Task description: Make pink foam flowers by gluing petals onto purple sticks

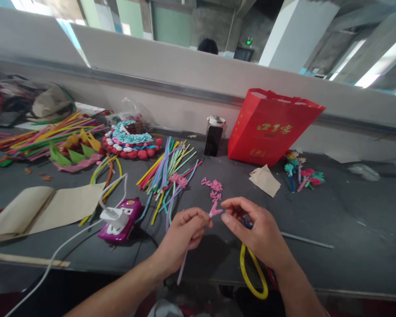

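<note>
My left hand (188, 233) is closed, pinching a thin lilac stem (182, 268) that hangs below the fist. At its upper end a small pink flower piece (215, 210) with spread petals sticks out past the fingertips. My right hand (255, 229) is just to the right of it, thumb and index finger apart and close to the petals without clearly touching them. A tool with a yellow loop handle (254, 277) runs beneath the right palm, apparently held by the other fingers; its dark end is mostly hidden. Small pink petal pieces (214, 187) lie beyond my hands.
Colourful fuzzy sticks (171, 165) are bundled behind my left hand. A purple power socket (122, 222) with a white cable sits left. Further back are a black bottle (213, 138), a red bag (270, 127) and a beaded headpiece (132, 141). A thin rod (308, 240) lies right.
</note>
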Demonstrator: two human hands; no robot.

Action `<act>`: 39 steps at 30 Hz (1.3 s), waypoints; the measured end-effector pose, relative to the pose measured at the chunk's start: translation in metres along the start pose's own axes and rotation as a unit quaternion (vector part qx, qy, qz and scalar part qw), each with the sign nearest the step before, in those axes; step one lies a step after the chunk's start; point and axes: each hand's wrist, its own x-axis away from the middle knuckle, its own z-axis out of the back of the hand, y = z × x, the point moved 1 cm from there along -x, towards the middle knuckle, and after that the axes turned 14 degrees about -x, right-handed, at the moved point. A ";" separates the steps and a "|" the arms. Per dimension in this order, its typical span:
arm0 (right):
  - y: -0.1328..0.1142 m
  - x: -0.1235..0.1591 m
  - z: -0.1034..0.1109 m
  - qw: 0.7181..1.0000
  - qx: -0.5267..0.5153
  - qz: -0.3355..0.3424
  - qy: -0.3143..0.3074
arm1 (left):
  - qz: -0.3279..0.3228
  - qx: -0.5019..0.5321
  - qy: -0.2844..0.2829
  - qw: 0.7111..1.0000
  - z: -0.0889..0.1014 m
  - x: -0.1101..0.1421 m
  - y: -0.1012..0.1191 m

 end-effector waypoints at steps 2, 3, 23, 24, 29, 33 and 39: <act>0.000 0.001 -0.002 1.000 -0.002 -0.001 -0.011 | 0.000 0.009 -0.005 1.000 0.000 0.000 -0.001; 0.000 0.001 -0.003 1.000 -0.003 -0.001 -0.014 | 0.000 0.010 -0.005 1.000 0.000 0.000 -0.002; 0.013 0.000 0.020 0.994 0.087 -0.026 0.060 | -0.035 0.021 0.026 0.999 0.018 -0.012 -0.002; 0.016 0.002 0.023 0.993 0.098 -0.031 0.062 | -0.035 0.030 0.025 0.999 0.020 -0.014 -0.002; 0.044 0.034 0.047 0.973 0.161 -0.067 0.151 | -0.032 0.080 0.004 0.996 0.028 -0.017 -0.002; 0.078 0.080 0.057 0.925 0.199 -0.145 0.289 | -0.014 0.099 0.001 0.995 0.032 -0.017 -0.002; 0.113 0.112 0.049 0.914 0.170 -0.201 0.308 | -0.026 0.089 -0.002 0.996 0.031 -0.014 -0.004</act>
